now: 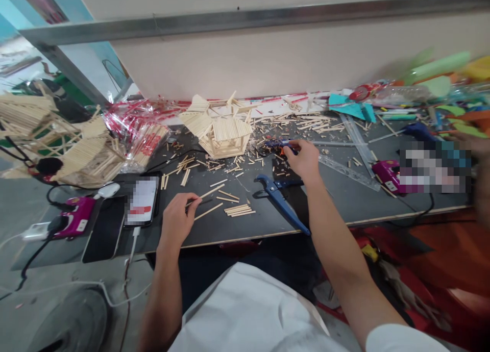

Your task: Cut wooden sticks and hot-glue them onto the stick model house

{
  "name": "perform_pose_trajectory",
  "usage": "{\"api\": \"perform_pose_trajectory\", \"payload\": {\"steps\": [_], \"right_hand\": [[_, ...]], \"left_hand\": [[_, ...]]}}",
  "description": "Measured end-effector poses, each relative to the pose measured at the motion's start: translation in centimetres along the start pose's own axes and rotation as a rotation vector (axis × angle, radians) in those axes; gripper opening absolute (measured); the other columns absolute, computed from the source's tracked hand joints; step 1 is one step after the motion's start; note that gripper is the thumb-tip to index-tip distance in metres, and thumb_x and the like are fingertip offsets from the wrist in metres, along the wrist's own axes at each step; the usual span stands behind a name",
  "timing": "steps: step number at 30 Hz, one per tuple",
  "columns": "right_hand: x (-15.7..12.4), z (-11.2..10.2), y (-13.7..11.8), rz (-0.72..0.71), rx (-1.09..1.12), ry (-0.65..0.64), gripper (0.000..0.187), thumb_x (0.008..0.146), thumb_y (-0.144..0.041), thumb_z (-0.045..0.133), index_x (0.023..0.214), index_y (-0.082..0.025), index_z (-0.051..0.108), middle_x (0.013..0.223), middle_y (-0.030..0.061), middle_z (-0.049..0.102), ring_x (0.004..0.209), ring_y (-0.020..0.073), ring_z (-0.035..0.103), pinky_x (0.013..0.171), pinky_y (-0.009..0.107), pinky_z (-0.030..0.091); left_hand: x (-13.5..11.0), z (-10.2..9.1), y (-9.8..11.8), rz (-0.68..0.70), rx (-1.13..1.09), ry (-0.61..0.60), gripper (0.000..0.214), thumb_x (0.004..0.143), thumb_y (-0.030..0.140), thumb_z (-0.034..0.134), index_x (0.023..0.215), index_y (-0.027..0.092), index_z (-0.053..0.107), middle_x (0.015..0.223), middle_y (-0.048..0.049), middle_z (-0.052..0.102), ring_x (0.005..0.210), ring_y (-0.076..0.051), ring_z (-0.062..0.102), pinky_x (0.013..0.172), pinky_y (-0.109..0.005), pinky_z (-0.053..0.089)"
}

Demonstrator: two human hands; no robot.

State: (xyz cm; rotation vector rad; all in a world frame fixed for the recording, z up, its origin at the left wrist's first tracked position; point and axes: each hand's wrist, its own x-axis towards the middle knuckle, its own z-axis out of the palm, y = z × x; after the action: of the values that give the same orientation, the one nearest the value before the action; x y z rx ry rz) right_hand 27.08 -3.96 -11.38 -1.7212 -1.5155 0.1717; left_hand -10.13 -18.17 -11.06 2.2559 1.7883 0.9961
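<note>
My left hand (179, 215) is pinched on a thin wooden stick (212, 190), which points away to the right just above the table. Below it lie a loose stick (209, 211), another stick (228, 194) and a neat row of short sticks (238, 209). Farther right, my right hand (305, 159) is closed round a blue glue gun (278, 143) with an orange trigger; its grip is partly hidden by my fingers. Close to that hand rests a blue pipe cutter (285, 204). A small pavilion-like model of sticks (225, 135) stands behind, between my hands.
Stick scraps (302, 121) litter the dark table (229, 235). At left are a larger stick model (80, 153), bagged sticks (147, 140), a lit phone (142, 199) and a purple power strip (78, 215). Clear rulers (350, 172) and another purple strip (388, 174) lie right.
</note>
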Motion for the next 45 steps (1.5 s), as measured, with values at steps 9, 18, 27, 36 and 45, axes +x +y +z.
{"api": "perform_pose_trajectory", "payload": {"steps": [9, 18, 27, 36, 45], "right_hand": [[0.0, -0.1, -0.2, -0.032, 0.017, 0.022, 0.024, 0.082, -0.031, 0.062, 0.095, -0.014, 0.072, 0.092, 0.0142, 0.072, 0.085, 0.0251, 0.066, 0.086, 0.041, 0.052], [-0.3, -0.5, -1.1, -0.098, 0.063, 0.093, 0.021, 0.084, -0.028, 0.058, 0.094, -0.015, 0.072, 0.092, 0.0137, 0.072, 0.084, 0.0241, 0.067, 0.084, 0.040, 0.054], [-1.1, -3.7, -5.1, -0.305, 0.259, 0.047, 0.018, 0.090, -0.030, 0.060, 0.092, -0.018, 0.073, 0.092, 0.0078, 0.072, 0.076, 0.0186, 0.066, 0.073, 0.033, 0.056], [-10.0, -5.1, -12.7, -0.853, 0.177, -0.447, 0.021, 0.100, -0.025, 0.053, 0.107, -0.017, 0.071, 0.094, 0.0090, 0.072, 0.090, 0.0213, 0.065, 0.080, 0.033, 0.053], [-13.4, -7.9, -8.8, -0.603, 0.224, -0.439, 0.017, 0.098, -0.016, 0.056, 0.103, -0.016, 0.073, 0.095, 0.0058, 0.077, 0.084, 0.0168, 0.070, 0.077, 0.026, 0.051]], "left_hand": [[0.0, -0.1, 0.4, 0.149, 0.022, 0.136, 0.024, 0.101, 0.025, 0.050, 0.117, 0.021, 0.067, 0.095, -0.0050, 0.075, 0.088, -0.017, 0.069, 0.086, -0.029, 0.051], [0.2, -0.3, 0.8, 0.290, 0.134, 0.220, 0.026, 0.097, 0.016, 0.056, 0.120, 0.020, 0.069, 0.089, -0.0055, 0.075, 0.078, -0.014, 0.069, 0.075, -0.024, 0.050], [0.7, -1.0, 2.2, 0.369, 0.236, 0.233, 0.025, 0.093, 0.015, 0.064, 0.117, 0.019, 0.070, 0.083, -0.0025, 0.074, 0.069, -0.012, 0.067, 0.066, -0.023, 0.046], [1.3, -0.1, 6.8, 0.500, 0.154, 0.207, 0.017, 0.095, 0.016, 0.062, 0.110, 0.018, 0.069, 0.082, -0.0018, 0.075, 0.071, -0.012, 0.068, 0.067, -0.024, 0.046], [1.0, -3.0, 4.6, 0.472, 0.161, 0.131, 0.022, 0.095, 0.009, 0.054, 0.100, 0.020, 0.073, 0.082, -0.0017, 0.076, 0.071, -0.014, 0.065, 0.072, -0.027, 0.049]]}}
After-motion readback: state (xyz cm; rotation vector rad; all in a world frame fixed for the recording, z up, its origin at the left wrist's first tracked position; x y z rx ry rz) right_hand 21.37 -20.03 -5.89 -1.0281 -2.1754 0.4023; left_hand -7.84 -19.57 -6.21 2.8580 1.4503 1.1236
